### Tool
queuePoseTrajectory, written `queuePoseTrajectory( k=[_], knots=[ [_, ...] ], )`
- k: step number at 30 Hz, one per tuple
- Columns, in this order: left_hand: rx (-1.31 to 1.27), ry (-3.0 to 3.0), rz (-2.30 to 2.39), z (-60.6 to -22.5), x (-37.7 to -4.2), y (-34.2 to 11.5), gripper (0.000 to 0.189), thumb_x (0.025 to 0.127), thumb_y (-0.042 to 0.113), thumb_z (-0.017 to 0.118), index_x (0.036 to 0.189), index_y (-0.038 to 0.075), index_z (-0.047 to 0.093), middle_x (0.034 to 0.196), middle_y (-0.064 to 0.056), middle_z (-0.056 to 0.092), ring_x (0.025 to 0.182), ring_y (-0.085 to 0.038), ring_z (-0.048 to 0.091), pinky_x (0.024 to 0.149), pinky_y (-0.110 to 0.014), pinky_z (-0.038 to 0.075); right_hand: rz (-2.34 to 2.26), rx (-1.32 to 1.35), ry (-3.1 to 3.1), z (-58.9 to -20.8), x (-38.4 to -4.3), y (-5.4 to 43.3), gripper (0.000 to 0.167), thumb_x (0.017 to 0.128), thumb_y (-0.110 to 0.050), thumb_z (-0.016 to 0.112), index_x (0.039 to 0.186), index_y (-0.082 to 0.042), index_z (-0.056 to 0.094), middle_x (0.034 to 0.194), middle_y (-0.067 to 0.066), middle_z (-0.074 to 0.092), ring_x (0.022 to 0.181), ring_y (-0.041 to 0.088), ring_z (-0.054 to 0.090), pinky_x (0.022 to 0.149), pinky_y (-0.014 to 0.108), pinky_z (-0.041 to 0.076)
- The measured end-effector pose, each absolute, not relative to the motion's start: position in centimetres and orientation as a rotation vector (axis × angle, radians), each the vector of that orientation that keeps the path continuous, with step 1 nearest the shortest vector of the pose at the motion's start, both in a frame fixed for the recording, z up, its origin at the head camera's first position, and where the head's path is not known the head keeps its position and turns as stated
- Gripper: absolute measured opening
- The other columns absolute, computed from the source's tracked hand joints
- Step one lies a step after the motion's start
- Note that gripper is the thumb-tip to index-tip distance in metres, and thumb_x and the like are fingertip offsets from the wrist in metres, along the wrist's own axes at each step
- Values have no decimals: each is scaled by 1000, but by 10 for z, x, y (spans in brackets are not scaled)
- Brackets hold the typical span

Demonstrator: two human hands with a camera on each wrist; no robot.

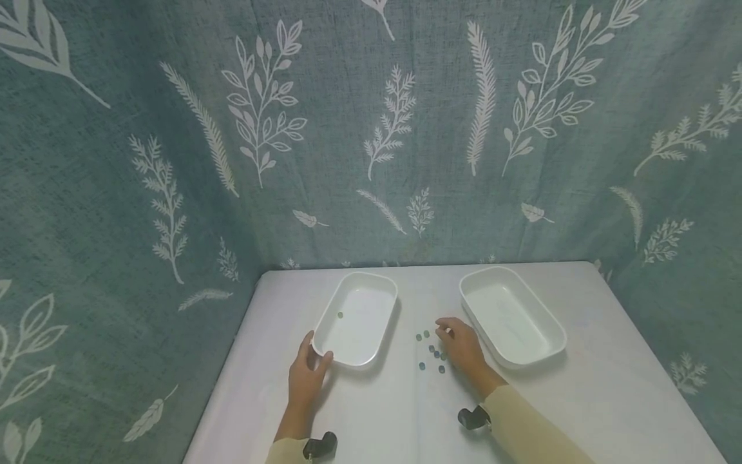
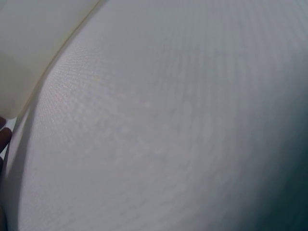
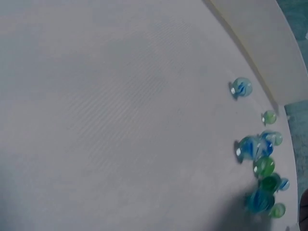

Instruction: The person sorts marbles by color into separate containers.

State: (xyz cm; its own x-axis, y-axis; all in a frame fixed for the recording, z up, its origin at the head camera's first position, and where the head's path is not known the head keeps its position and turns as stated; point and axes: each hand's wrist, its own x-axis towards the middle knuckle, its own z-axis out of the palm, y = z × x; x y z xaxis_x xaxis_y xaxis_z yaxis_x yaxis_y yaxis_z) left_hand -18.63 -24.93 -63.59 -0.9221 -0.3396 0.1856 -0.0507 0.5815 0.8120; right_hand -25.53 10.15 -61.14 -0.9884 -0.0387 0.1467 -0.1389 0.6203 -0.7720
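Note:
My left hand (image 1: 305, 380) holds the near left corner of a white tray (image 1: 321, 325), thumb at the near edge and fingers along the left side. One small greenish marble (image 1: 340, 315) lies inside that tray. My right hand (image 1: 462, 345) hovers low beside several loose glass marbles (image 1: 437, 354), its fingers bent with thumb and forefinger close together. I cannot tell whether a marble is between them. In the right wrist view the blue and green marbles (image 3: 264, 166) show at the right, with a sliver of the hand (image 3: 304, 209) at the edge.
A second white tray (image 1: 556, 332) stands to the right, just beyond the right hand. Both trays and the loose marbles rest on a white-covered table (image 1: 377, 419). A leaf-patterned green cloth (image 1: 348, 212) hangs behind and at the sides.

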Motion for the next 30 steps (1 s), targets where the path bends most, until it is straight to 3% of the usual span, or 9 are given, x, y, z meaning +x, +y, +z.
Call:
queuePoseTrajectory(
  k=[3, 10, 17, 26, 30],
  knots=[
    [308, -2491, -1264, -637, -187, -250, 75, 88, 45, 69, 150, 17, 37, 151, -10, 40, 139, -32, 33, 112, -55, 25, 1314, 130, -2738, -616, -251, 108, 25, 97, -20, 59, 120, -11, 65, 105, 0, 66, 87, 14, 59, 78, 35, 53],
    [323, -2500, -1241, -636, -188, -249, 76, 88, 48, 68, 150, 17, 37, 151, -10, 40, 140, -33, 33, 112, -56, 25, 1309, 106, -2761, -622, -242, 119, 26, 98, -22, 57, 120, -11, 64, 108, 1, 66, 90, 15, 59, 82, 37, 52],
    [339, -2527, -1235, -635, -187, -248, 75, 89, 45, 68, 150, 18, 35, 152, -9, 38, 141, -31, 31, 113, -55, 23, 1296, 70, -2774, -625, -237, 125, 26, 98, -22, 57, 120, -9, 63, 99, 1, 65, 81, 12, 58, 75, 33, 51],
    [333, -2518, -1250, -636, -187, -249, 74, 89, 44, 69, 150, 19, 36, 152, -8, 38, 141, -31, 31, 113, -54, 23, 1271, 11, -2747, -631, -233, 126, 31, 100, -24, 54, 123, -5, 61, 110, 9, 65, 97, 24, 62, 89, 46, 51],
    [336, -2517, -1258, -637, -188, -249, 75, 88, 43, 70, 150, 19, 36, 152, -9, 38, 141, -31, 31, 113, -56, 23, 1227, -2, -2774, -634, -234, 127, 32, 100, -26, 53, 124, -6, 60, 111, 10, 65, 100, 25, 62, 91, 46, 50]
  ],
)
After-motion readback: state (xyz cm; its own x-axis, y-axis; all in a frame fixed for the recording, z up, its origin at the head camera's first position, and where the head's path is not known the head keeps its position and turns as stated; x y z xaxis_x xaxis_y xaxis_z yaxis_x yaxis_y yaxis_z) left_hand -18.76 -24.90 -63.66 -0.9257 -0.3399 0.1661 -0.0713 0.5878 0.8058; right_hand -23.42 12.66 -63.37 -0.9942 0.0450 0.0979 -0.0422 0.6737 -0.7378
